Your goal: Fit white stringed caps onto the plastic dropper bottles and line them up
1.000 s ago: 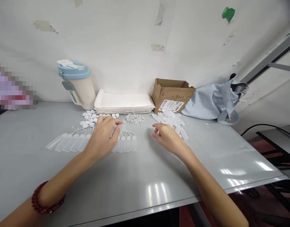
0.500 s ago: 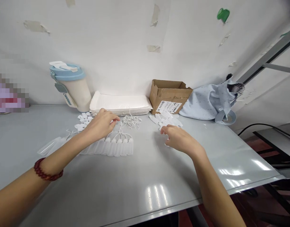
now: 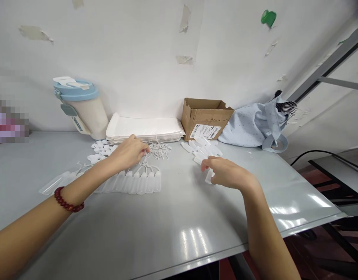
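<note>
Beside a pile of thin white cords (image 3: 161, 151), my left hand (image 3: 130, 151) is closed in a pinch. What lies between its fingertips is too small to make out. Below that forearm runs a row of translucent plastic sleeves (image 3: 142, 182) with white cord loops at their tops, partly covered by the arm. My right hand (image 3: 225, 171) has its thumb and fingers curled around a small translucent plastic sleeve (image 3: 209, 177). Just beyond it lies a loose heap of similar sleeves (image 3: 203, 147). Small white plastic pieces (image 3: 98, 149) are scattered behind my left wrist.
Against the wall stand a cream tumbler with a blue lid (image 3: 85, 111), a stack of white envelope-like packets (image 3: 144, 127) and an open cardboard box (image 3: 206, 118). A light blue cloth bag (image 3: 248, 124) lies to the right. The grey table's front edge (image 3: 193, 264) is near me.
My right hand has drawn slightly back and right with the plastic sleeve, which shows more now. The fingers of my left hand have come together near the cords. The view has shifted slightly.
</note>
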Action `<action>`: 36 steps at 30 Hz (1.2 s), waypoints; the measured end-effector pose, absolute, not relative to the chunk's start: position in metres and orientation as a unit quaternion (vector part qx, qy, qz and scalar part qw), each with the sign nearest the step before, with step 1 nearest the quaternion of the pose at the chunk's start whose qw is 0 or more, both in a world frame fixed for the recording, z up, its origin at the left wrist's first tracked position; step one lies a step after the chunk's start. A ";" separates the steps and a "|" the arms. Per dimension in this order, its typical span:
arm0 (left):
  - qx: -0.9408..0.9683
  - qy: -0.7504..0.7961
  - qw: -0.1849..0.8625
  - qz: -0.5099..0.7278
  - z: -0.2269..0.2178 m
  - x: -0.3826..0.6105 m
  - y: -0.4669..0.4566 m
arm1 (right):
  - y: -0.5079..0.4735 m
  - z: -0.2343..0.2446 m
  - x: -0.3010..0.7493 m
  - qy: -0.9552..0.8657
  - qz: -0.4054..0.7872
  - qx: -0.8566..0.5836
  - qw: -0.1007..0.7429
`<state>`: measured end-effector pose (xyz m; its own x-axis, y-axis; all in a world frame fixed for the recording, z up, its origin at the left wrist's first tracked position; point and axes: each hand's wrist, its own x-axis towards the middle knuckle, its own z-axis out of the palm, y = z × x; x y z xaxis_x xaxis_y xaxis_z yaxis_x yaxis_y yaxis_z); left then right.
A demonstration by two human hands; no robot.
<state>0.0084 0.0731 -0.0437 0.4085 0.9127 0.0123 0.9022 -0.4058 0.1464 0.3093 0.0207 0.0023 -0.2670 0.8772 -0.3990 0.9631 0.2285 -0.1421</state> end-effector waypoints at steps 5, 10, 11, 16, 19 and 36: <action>0.821 0.557 0.078 0.099 -0.040 0.004 0.073 | 0.021 -0.001 0.305 0.774 -0.160 0.594 0.152; 0.790 0.586 0.088 0.161 -0.032 0.004 0.072 | 0.025 -0.007 0.298 0.777 -0.136 0.600 0.131; 0.781 0.593 0.095 0.170 -0.029 0.004 0.072 | 0.025 -0.008 0.298 0.777 -0.138 0.601 0.125; 0.724 0.635 0.152 0.221 -0.017 0.010 0.069 | 0.027 -0.010 0.296 0.783 -0.149 0.599 0.076; 0.704 0.635 0.171 0.268 -0.009 0.013 0.069 | 0.027 -0.011 0.293 0.798 -0.164 0.580 0.001; 0.684 0.584 0.129 0.418 -0.024 0.052 -0.008 | 0.003 -0.027 0.243 0.704 -0.477 0.386 -0.359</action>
<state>0.0519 -0.0080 -0.0238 -0.0315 0.9062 0.4216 0.6907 -0.2851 0.6645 0.2431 0.0035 -0.0273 -0.4449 0.8849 0.1375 0.2000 0.2479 -0.9479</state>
